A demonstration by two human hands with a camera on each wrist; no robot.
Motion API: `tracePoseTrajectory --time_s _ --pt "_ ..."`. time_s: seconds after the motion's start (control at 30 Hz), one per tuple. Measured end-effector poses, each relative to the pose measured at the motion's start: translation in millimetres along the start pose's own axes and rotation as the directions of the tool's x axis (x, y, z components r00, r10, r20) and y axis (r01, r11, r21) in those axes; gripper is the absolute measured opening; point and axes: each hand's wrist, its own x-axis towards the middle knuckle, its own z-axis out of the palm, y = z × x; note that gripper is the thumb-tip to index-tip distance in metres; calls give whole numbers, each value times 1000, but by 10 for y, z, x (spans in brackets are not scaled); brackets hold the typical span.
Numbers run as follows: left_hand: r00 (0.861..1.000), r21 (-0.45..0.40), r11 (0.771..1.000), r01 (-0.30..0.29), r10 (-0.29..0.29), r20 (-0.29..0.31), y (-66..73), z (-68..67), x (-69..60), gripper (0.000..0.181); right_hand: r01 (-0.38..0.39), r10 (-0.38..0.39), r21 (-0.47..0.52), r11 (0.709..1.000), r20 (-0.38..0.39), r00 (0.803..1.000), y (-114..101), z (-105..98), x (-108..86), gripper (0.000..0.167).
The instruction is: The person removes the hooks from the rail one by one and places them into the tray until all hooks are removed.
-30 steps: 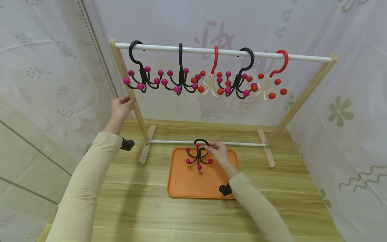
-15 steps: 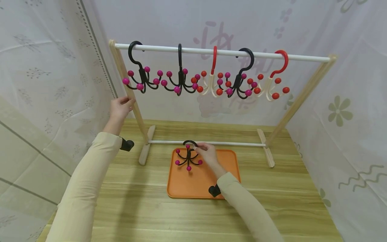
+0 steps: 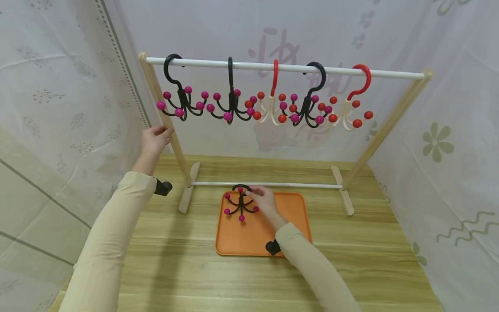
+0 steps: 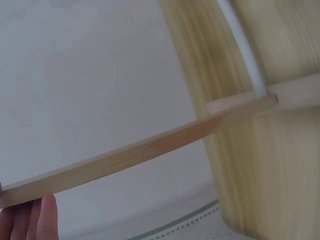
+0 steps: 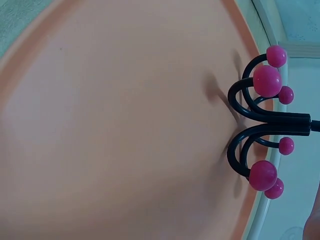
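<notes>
Right hand (image 3: 264,201) pinches the black hanger (image 3: 241,201) over the tray (image 3: 245,245); probably light and stiff, hook (image 3: 241,185) seems best to grab. Left hand (image 3: 153,141) grips the post (image 3: 179,156) left of the tray.

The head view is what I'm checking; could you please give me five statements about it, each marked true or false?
1. The right grip holds a black hooked hanger with pink balls. True.
2. The left grip holds nothing. False: it holds a pale wooden upright post.
3. Five hooked hangers hang from the white top rod. True.
4. Every hanging hanger has a black hook. False: three have black hooks and two have red hooks.
5. A rectangular orange tray lies on the wood-grain table. True.
</notes>
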Motion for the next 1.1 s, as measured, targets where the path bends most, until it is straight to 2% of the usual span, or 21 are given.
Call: tracePoseTrajectory --time_s 0.2,0.47,0.67,0.83,0.93,1.1 --pt "1000 12 1000 -3 3 2 2 -14 -10 46 18 -18 -32 999 15 1000 -144 23 -97 21" --pt "1000 18 1000 -4 4 3 14 -9 -21 46 12 -12 -6 1000 45 999 -153 -8 -118 23" --pt "1000 19 1000 6 -6 3 10 -7 -22 44 26 -27 3 1000 100 995 -160 -58 -130 26" --pt "1000 25 1000 -1 1 8 10 -8 -25 44 66 -63 -13 998 148 987 -252 -159 -135 29" --pt "1000 20 1000 -4 4 6 7 -7 -21 44 90 -89 0 996 148 985 -357 -241 -131 29" --pt "1000 22 1000 -9 9 0 4 -6 -15 44 145 -141 -20 989 130 981 -406 -432 -85 29"
